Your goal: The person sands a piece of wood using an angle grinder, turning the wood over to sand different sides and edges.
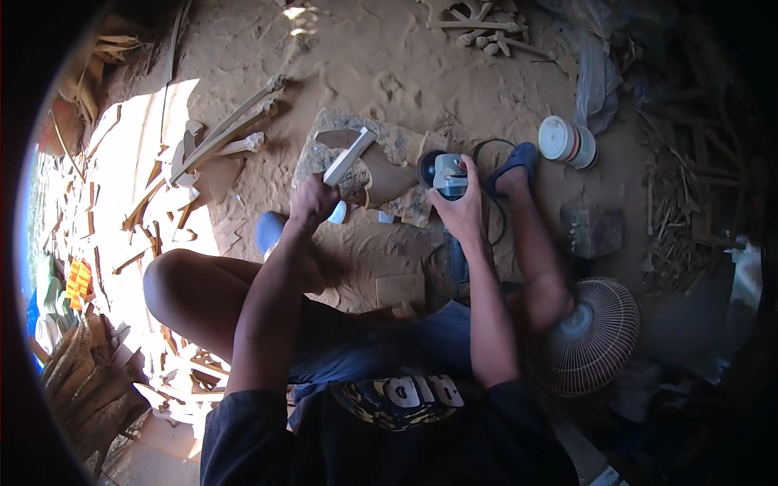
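Observation:
My left hand (314,199) is closed round the lower end of a pale, straight-edged wooden piece (350,157), which slants up and to the right. My right hand (463,207) grips an angle grinder (448,172) by its head, the dark round disc (430,168) facing left toward the wood. A gap separates the disc from the piece. Under both lies a worn, speckled slab (306,154) on the ground. Curved brown wooden offcuts (391,180) rest on the slab, below and right of the held piece.
Brown dust covers the ground. A dark cable (504,223) loops beside my right foot. White tubs (559,139) stand beyond it, and a round fan (596,336) sits by my right knee. Long carved wooden parts (227,134) lie to the left; more wooden pieces (490,26) are heaped at the far side.

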The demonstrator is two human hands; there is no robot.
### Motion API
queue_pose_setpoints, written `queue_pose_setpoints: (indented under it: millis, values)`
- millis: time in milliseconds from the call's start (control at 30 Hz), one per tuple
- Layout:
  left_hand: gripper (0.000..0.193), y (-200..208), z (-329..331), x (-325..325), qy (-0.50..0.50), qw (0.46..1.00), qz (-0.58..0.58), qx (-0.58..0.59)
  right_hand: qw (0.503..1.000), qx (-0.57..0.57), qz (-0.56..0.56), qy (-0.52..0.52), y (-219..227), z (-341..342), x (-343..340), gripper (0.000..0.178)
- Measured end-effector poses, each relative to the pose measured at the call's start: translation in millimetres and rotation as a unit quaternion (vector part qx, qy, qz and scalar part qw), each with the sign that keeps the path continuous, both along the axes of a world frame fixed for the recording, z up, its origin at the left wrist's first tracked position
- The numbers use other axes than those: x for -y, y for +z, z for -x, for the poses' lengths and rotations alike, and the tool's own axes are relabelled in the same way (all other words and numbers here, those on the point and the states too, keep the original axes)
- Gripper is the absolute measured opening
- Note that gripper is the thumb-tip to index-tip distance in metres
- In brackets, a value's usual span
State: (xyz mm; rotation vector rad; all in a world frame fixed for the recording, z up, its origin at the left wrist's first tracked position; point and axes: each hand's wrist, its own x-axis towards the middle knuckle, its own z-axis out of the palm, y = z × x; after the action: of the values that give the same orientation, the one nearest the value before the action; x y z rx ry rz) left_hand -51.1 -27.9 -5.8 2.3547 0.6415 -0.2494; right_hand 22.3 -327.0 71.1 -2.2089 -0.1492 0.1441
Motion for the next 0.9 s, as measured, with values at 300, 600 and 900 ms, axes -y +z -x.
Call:
queue_pose_setpoints:
  millis: [300, 600, 900]
  values:
    - [0.036, 3, -1, 2, 0.003, 1.0, 0.001, -0.016, 1.0, -0.017, 0.005, 0.01, -9, -2, 0, 0.093]
    - [0.036, -12, 0, -6, 0.015, 1.0, -0.016, -0.015, 0.999, -0.034, -0.041, -0.008, 0, 1, -10, 0.089]
    - [0.033, -5, -1, -4, 0.017, 0.999, -0.024, -0.025, 0.999, -0.026, 0.035, -0.015, 1, -6, -4, 0.092]
